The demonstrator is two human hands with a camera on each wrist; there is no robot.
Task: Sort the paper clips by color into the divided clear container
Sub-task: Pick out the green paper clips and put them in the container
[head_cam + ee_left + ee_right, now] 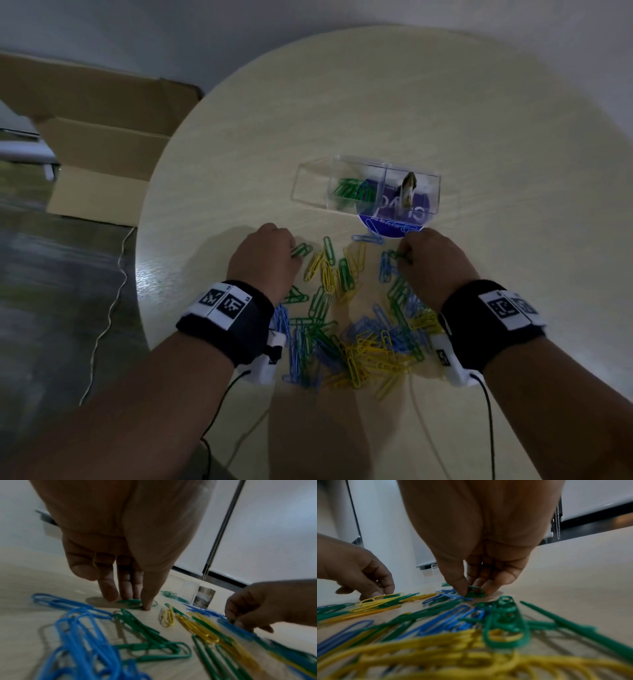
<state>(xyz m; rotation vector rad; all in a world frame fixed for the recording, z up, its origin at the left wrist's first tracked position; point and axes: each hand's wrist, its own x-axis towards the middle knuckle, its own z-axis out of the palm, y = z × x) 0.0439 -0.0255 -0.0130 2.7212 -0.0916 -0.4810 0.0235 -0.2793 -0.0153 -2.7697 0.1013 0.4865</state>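
Observation:
A heap of blue, green and yellow paper clips (356,339) lies on the round table's near part. Behind it stands the clear divided container (383,186), with green clips (346,188) in its left compartment. At the heap's far left, my left hand (294,251) has thumb and fingertips (109,596) set down around a green clip (133,601) that lies on the table. My right hand (404,255) is at the heap's far right, where thumb and fingers (489,588) pinch a green clip (476,591) lifted a little above blue ones.
A round blue label (394,222) lies under the container's front, with blue clips on and beside it. The table (342,113) edge curves close on the left. Beyond it are an open cardboard box (102,137) and a thin white cable (113,308) on the floor.

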